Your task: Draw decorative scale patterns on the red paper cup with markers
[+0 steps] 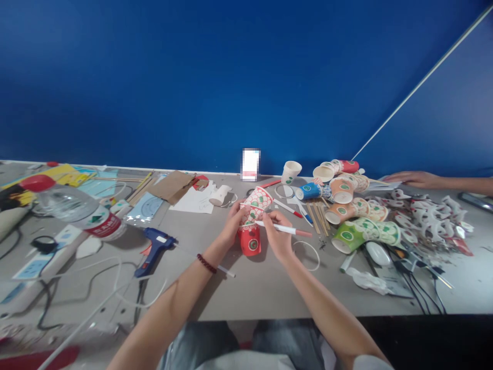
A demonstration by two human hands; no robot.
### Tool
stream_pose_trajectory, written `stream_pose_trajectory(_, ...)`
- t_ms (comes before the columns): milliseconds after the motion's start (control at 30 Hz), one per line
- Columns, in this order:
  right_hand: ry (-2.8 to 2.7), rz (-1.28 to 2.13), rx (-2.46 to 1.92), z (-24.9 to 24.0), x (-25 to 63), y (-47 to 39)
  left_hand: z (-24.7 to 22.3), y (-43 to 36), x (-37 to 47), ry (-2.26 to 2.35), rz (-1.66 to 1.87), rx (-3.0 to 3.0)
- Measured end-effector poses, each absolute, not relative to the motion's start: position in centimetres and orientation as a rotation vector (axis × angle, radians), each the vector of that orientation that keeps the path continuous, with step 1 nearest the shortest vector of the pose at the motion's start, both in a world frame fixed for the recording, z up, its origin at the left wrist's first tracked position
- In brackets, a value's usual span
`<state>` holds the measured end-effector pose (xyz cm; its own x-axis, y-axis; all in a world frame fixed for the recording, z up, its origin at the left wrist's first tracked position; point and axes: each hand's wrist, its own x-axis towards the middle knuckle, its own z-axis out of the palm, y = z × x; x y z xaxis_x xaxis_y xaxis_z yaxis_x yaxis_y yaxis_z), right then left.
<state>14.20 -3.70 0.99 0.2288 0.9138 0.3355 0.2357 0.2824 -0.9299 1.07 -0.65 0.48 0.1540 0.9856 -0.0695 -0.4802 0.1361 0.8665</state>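
My left hand (pixel 232 222) is closed around a chain of red-patterned paper cups (pixel 250 243), joined end to end and tilted over the table. Red scale-like lines and green marks cover the paler upper cups, while the lowest cup is solid red with a round emblem. In my right hand (pixel 278 235) is a white marker pen (pixel 283 227) with a red end; its tip points left at the middle of the chain. A thin ring of white cord (pixel 308 255) lies just right of this hand. My fingertips partly hide the middle cup.
On the left are a blue glue gun (pixel 154 250), a large water bottle (pixel 82 210) and a power strip (pixel 42 267). Several decorated cup chains (pixel 365 232) lie right, beside wooden sticks (pixel 318 217). A phone (pixel 250 164) leans on the blue wall. Another person's hand (pixel 410 179) rests far right.
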Motion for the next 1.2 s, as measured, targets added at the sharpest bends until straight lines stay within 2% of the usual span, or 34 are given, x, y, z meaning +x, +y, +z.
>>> stream_pose_trajectory(733,-1.214,0.691,-1.185,0.7,14.3,-3.4,-0.3,0.0,1.3,0.735,1.294,0.736)
stream_pose_trajectory(1200,-1.168,0.684,-1.164,0.6,14.4,-3.2,-0.1,-0.1,1.2,0.704,1.183,0.646)
